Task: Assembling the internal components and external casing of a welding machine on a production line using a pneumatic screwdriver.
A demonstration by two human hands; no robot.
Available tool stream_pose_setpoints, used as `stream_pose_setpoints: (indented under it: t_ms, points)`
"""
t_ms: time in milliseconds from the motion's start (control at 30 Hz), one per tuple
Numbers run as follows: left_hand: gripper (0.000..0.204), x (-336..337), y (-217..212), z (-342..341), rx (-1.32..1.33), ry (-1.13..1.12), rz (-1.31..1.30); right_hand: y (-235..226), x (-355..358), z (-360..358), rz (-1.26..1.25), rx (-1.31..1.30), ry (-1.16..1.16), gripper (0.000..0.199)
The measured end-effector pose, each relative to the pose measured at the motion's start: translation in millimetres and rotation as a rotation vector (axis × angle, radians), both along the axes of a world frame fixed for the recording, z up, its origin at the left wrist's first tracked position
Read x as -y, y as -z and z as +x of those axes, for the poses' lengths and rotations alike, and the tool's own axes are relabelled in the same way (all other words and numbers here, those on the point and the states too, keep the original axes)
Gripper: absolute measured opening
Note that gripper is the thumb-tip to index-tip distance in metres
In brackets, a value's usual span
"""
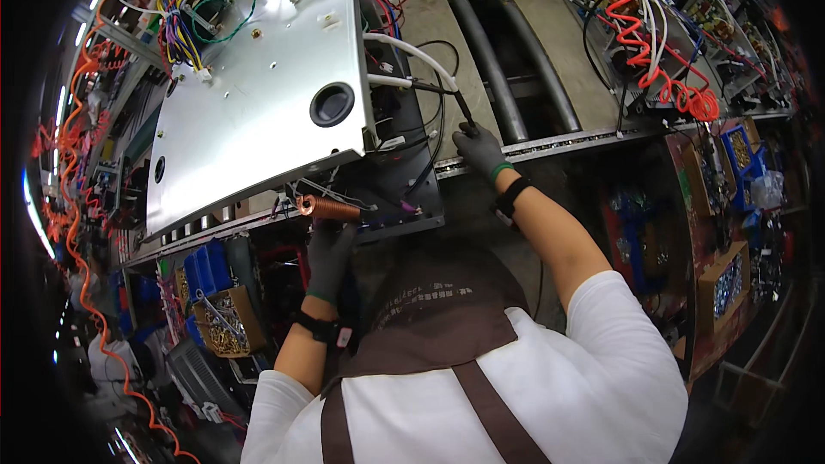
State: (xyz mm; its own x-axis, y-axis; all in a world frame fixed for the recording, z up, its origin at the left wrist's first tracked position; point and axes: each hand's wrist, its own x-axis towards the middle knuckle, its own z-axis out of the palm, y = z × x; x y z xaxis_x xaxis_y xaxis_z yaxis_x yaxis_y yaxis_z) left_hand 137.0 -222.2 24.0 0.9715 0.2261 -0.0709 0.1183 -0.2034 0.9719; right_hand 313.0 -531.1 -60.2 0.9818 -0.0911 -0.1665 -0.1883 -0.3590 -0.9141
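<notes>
My right hand (479,153), in a dark grey glove, is closed round the black end (465,110) of a cable. A thick white cable (427,62) curves from it back to a large metal housing (258,77). Below the housing's near edge, my left hand (331,259), gloved alike, is at a copper coil (329,209) and seems to grip it from underneath; its fingertips are mostly hidden. Thin loose wires lie round the coil. Under the tilted silver panel, a dark base plate (412,215) sticks out.
A conveyor with metal rollers (490,64) runs to the right, bordered by a metal rail (550,144). Open wired units with a red coiled hose (700,103) stand beyond. Parts boxes (228,322) sit below at left, and blue bins (741,150) at right. An orange coiled hose (73,232) hangs at left.
</notes>
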Motion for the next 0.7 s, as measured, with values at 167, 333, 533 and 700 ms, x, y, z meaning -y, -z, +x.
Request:
stream_pose_setpoints:
  t_ms: [167, 333, 533, 700]
  points:
    - [0.039, 23.1, -3.2, 14.4, -0.170, -0.154, 0.303, 18.3, -18.3, 38.4, -0.210, -0.019, -0.133, 0.050]
    - [0.044, 30.9, -1.9, 20.0, -0.298, -0.242, 0.532, 10.4, -41.1, 60.2, -0.145, -0.025, -0.007, 0.046]
    - [0.037, 30.0, 10.3, 21.4, -0.329, -0.329, 0.350, -12.8, -47.2, 36.7, -0.231, 0.205, -0.503, 0.032]
    - [0.031, 29.9, 10.7, 19.7, -0.274, -0.330, 0.193, -28.7, -48.2, 42.9, -0.316, 0.030, -0.458, 0.035]
